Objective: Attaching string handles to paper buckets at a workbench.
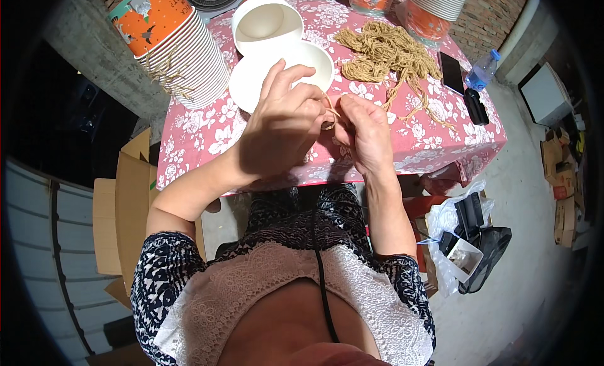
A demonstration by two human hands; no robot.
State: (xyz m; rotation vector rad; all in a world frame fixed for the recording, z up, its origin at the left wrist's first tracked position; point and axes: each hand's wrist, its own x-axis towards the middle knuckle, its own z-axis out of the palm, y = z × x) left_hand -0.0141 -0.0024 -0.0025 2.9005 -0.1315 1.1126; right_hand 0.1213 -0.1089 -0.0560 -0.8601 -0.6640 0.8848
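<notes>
Over the near part of the table, both hands are close together, working on a thin tan paper-like cord (332,108). My left hand (283,117) has its thumb and forefinger closed around one part of the cord, while its other fingers are raised and partly bent. Pinching the cord from the other side is my right hand (368,127), its fingers curled. The cord's lower part is partly hidden by the fingers. Just behind my left hand lies a round white container (242,77), and a second white tub (238,26) rests on its side behind that, its opening facing me.
A tall stack of orange-printed paper buckets (198,70) leans at the left, cord ends sticking out. A heap of tan cord (390,51) lies at the right, near a phone (451,72), a water bottle (483,70) and a black object (475,107). Cardboard boxes (129,209) stand at lower left.
</notes>
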